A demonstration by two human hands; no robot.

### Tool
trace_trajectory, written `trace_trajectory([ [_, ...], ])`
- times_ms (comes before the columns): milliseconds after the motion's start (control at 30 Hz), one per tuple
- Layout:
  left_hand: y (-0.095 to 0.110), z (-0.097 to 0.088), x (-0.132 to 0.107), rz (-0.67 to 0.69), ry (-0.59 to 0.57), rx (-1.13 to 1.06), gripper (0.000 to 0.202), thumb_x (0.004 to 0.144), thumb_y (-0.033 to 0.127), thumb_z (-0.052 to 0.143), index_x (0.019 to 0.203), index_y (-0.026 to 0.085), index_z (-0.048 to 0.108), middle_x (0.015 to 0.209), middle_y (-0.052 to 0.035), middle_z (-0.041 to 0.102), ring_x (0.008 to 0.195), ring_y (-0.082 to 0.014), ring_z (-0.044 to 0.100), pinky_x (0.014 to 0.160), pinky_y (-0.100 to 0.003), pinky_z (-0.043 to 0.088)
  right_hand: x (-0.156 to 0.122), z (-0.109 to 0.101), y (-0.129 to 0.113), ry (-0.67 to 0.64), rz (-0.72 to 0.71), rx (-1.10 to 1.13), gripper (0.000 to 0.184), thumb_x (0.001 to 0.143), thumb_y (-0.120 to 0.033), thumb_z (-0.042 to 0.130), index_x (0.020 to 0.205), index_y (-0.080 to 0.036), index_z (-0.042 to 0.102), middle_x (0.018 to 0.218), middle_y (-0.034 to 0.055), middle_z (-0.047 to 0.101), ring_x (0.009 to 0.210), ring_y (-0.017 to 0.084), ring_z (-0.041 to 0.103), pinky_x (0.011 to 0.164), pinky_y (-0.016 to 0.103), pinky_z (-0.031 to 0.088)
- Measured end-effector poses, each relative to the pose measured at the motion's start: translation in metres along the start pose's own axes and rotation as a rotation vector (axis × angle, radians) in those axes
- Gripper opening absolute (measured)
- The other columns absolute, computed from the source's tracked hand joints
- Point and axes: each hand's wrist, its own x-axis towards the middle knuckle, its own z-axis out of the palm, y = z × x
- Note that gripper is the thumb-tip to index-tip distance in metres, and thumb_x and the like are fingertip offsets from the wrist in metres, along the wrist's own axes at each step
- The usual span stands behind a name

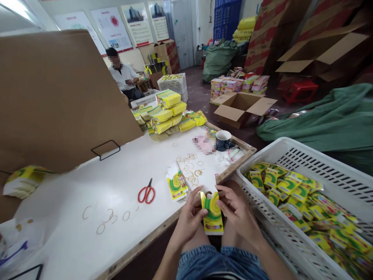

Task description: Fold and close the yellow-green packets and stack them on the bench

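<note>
A small yellow and green cardboard box (pixel 213 216) is held upright over my lap, just off the table's front edge. My left hand (pixel 190 216) grips its left side, thumb on the front face. On the opposite side my right hand (pixel 234 208) has its fingers on the upper right edge. The box's top appears open, and its inside is mostly out of sight. Nearby on the white table (pixel 122 171) lie more yellow-green boxes (pixel 176 184), flat or partly folded. Rubber bands (pixel 190 173) are scattered behind them, and red-handled scissors (pixel 146 193) lie to the left.
To my right, a white plastic crate (pixel 294 146) holds many small yellow boxes. Bundled yellow cartons (pixel 167 112) are stacked at the table's far end near a dark mug (pixel 223 140). A large cardboard sheet (pixel 67 101) stands at left. Another person (pixel 125 76) sits beyond.
</note>
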Motion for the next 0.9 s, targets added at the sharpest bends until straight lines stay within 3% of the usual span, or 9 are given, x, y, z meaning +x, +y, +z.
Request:
trace_trajectory([
  [200,0.0,-0.001,-0.004,-0.111,-0.039,-0.097,0.043,0.077,0.026,0.076,0.11,0.022,0.048,0.092,-0.0046,0.072,0.08,-0.0179,0.069,0.069,-0.026,0.052,0.0,-0.012,-0.01,-0.13,0.005,-0.03,0.019,0.094,-0.037,0.052,0.1,-0.02,0.058,0.082,0.0014,0.062,0.073,0.015,0.06,0.064,0.024,0.048],
  [267,-0.003,0.0,-0.004,-0.124,-0.038,-0.097,0.042,0.076,0.025,0.077,0.107,0.021,0.049,0.092,-0.0043,0.072,0.08,-0.0173,0.069,0.069,-0.025,0.051,0.002,-0.014,-0.014,-0.13,-0.023,-0.066,0.018,0.094,-0.036,0.052,0.091,-0.019,0.06,0.079,0.0012,0.061,0.071,0.014,0.058,0.064,0.024,0.047],
  [333,-0.005,0.001,-0.003,-0.123,-0.029,-0.101,0.049,0.077,0.024,0.076,0.115,0.024,0.045,0.094,-0.0045,0.072,0.082,-0.0182,0.069,0.07,-0.026,0.052,0.005,-0.013,-0.016,-0.102,-0.058,-0.087,0.02,0.093,-0.035,0.053,0.085,-0.019,0.061,0.08,0.0022,0.061,0.073,0.015,0.059,0.066,0.025,0.048],
  [467,-0.004,0.002,0.002,-0.124,-0.045,-0.103,0.077,0.08,0.027,0.074,0.139,0.029,0.025,0.101,-0.0065,0.072,0.087,-0.0214,0.07,0.072,-0.03,0.054,0.008,-0.01,-0.015,0.02,-0.076,-0.027,0.022,0.091,-0.034,0.057,0.109,-0.021,0.058,0.089,0.0037,0.066,0.078,0.017,0.063,0.068,0.027,0.052],
  [533,-0.003,0.001,0.005,-0.129,-0.068,-0.057,0.068,0.08,0.028,0.073,0.136,0.025,0.035,0.103,-0.0085,0.071,0.091,-0.0227,0.07,0.074,-0.03,0.054,0.009,-0.012,-0.013,0.025,-0.097,-0.036,0.027,0.092,-0.033,0.056,0.117,-0.022,0.057,0.095,0.0049,0.067,0.085,0.018,0.065,0.073,0.029,0.052],
  [667,-0.006,0.0,0.007,-0.105,0.033,0.161,0.046,0.083,0.027,0.067,0.126,0.02,0.052,0.107,-0.0094,0.07,0.091,-0.0224,0.069,0.075,-0.031,0.055,0.009,-0.022,-0.01,-0.033,-0.197,-0.162,0.024,0.093,-0.038,0.054,0.098,-0.021,0.07,0.102,0.0078,0.065,0.101,0.022,0.06,0.086,0.034,0.048],
  [767,-0.012,0.001,0.008,-0.078,0.124,0.336,0.043,0.085,0.022,0.063,0.127,0.022,0.054,0.114,-0.0091,0.069,0.093,-0.0222,0.069,0.078,-0.033,0.056,0.01,-0.026,-0.009,-0.101,-0.082,-0.183,0.027,0.091,-0.039,0.055,0.107,-0.021,0.067,0.09,0.005,0.064,0.083,0.019,0.061,0.069,0.029,0.048],
  [900,-0.016,0.005,0.009,-0.062,0.095,0.341,0.048,0.085,0.018,0.059,0.132,0.023,0.053,0.123,-0.0099,0.065,0.108,-0.0244,0.065,0.088,-0.036,0.055,0.01,-0.022,-0.007,-0.158,0.054,-0.286,0.036,0.086,-0.027,0.06,0.121,-0.02,0.055,0.065,-0.0045,0.055,0.057,0.013,0.052,0.053,0.023,0.039],
])
